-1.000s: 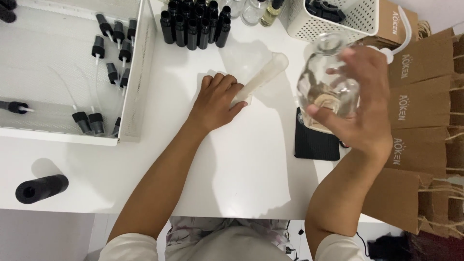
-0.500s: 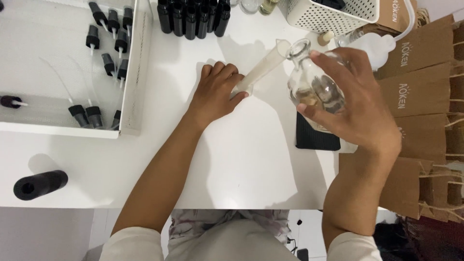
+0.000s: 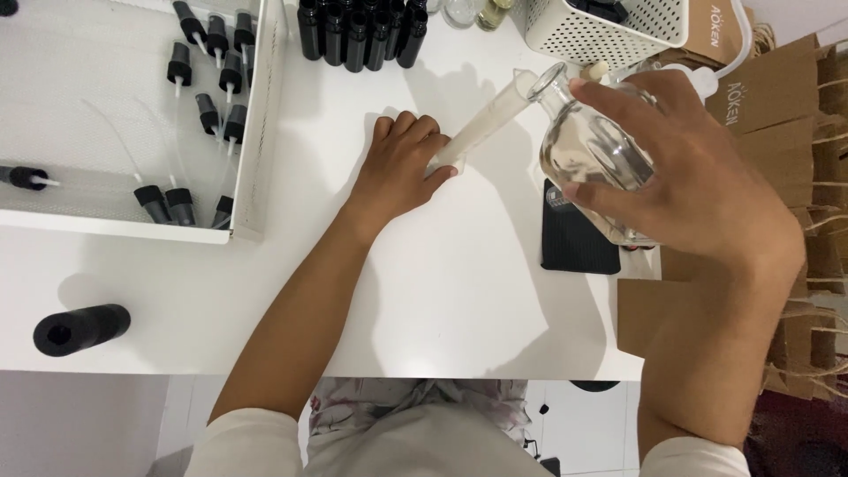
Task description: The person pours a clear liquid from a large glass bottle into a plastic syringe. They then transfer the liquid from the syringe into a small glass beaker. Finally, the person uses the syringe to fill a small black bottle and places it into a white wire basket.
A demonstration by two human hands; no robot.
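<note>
My left hand (image 3: 402, 172) rests on the white table (image 3: 450, 291) and grips the base of a clear plastic measuring cylinder (image 3: 488, 121) that stands upright. My right hand (image 3: 698, 177) holds a clear glass bottle (image 3: 596, 150) tilted to the left, with its open neck touching the top rim of the cylinder. A little clear liquid shows inside the bottle. A black rectangular mat (image 3: 579, 243) lies on the table under the bottle.
A white tray (image 3: 252, 132) at the left holds several black spray pumps (image 3: 212, 66). Several black bottles (image 3: 362, 31) stand at the back. A white perforated basket (image 3: 609, 26) sits at the back right, brown paper bags (image 3: 795, 106) at the right. A black cylinder (image 3: 81, 329) lies front left.
My right hand brought the glass bottle from upright above the mat over to the left and tipped it, so its neck now meets the cylinder's rim. My left hand stayed on the cylinder's base.
</note>
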